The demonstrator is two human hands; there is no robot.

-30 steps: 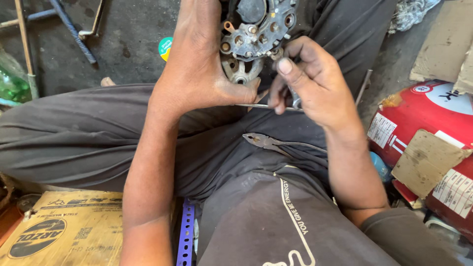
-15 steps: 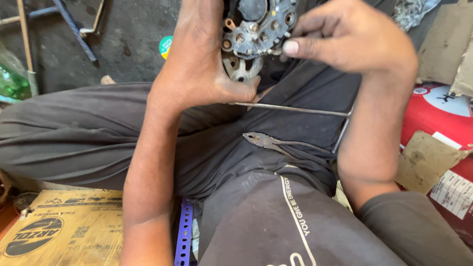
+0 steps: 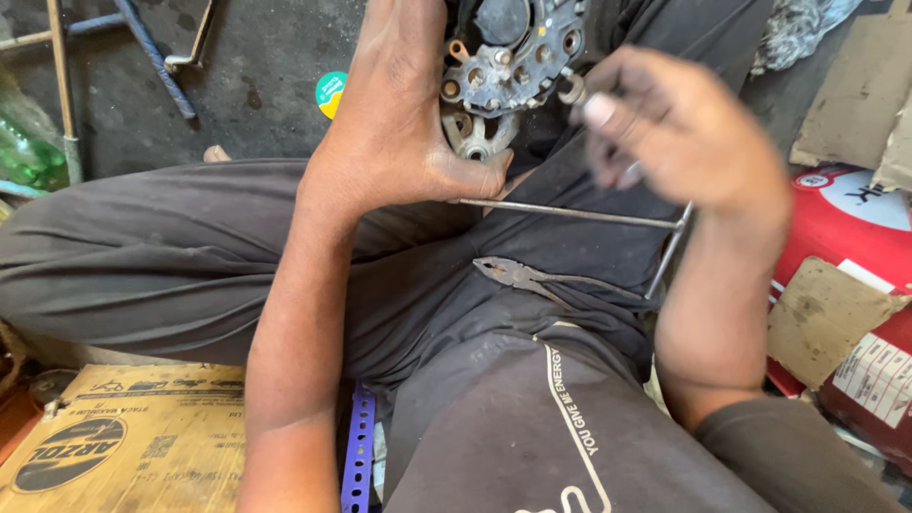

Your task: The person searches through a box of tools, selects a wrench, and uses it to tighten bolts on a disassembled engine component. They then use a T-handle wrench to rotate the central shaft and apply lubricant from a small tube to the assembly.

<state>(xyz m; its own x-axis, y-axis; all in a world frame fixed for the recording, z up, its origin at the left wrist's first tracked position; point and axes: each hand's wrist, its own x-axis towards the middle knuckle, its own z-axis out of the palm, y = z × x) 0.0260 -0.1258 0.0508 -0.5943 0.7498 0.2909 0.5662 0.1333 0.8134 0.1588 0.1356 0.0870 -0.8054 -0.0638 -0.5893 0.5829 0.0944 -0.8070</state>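
Note:
My left hand [image 3: 399,123] grips a round grey metal alternator part [image 3: 508,57] with several bolt holes and holds it up above my lap. My right hand [image 3: 684,133] is blurred just to the right of the part, with its fingers curled around what looks like a small metal piece [image 3: 631,174]. A long T-handle wrench [image 3: 570,215] lies across my lap under both hands. A pair of pliers [image 3: 518,274] rests on my dark trousers below it.
A flat cardboard box [image 3: 123,437] lies at the lower left beside a purple perforated strip [image 3: 359,446]. A red and white box [image 3: 855,285] with cardboard scraps sits at the right. A green bottle [image 3: 28,152] and metal rods [image 3: 142,47] lie on the concrete floor at the upper left.
My right hand rose from below the part to its right edge, then pulled away to the right. The left hand and the part stayed put.

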